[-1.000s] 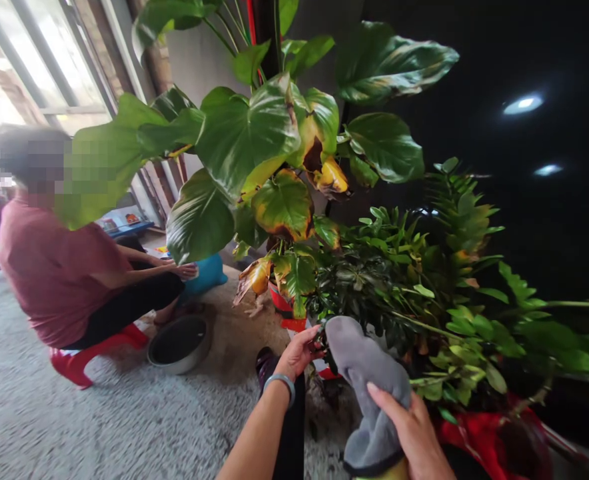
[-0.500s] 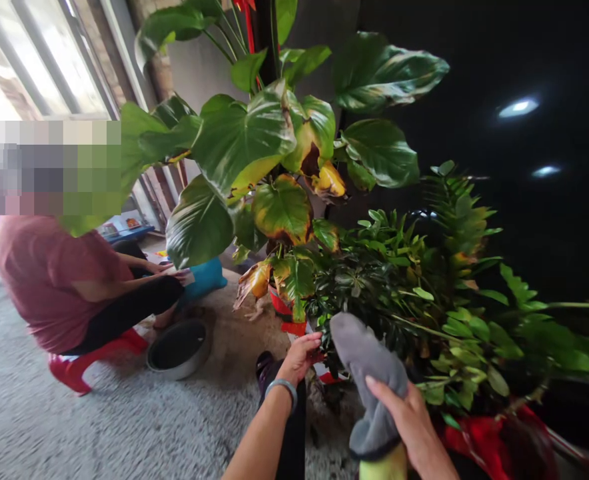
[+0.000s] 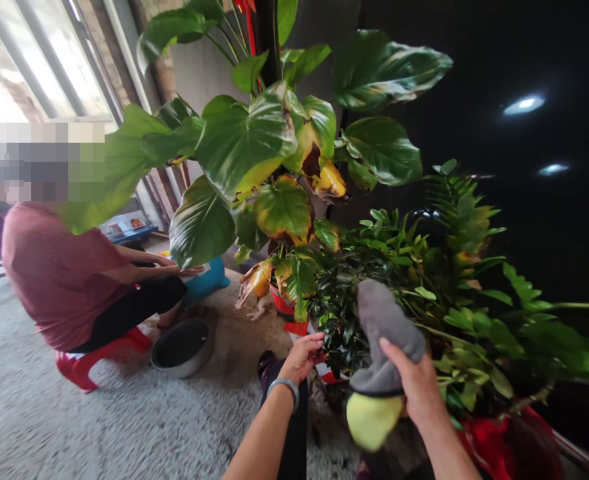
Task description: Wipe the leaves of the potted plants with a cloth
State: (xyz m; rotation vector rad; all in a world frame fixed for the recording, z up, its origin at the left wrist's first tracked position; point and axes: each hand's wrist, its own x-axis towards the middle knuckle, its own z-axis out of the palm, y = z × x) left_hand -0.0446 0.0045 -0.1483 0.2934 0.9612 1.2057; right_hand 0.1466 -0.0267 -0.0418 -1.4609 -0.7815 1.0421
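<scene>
My right hand is closed round a grey cloth with a yellow-green underside, held up against the small-leaved plant. My left hand, with a grey wristband, reaches to the lower leaves of that plant, fingers curled on a dark leaf or stem. Above stands a large-leaved plant with yellowing, brown-edged leaves, in a red pot.
A person in a red shirt squats on a red stool at the left. A dark metal basin lies on the grey gravel floor. Behind it sits a blue object. Red fabric lies lower right; windows upper left.
My right hand has lifted the grey cloth higher and to the right, into the small-leaved plant; its yellow-green underside now shows. My left hand stays at the lower leaves.
</scene>
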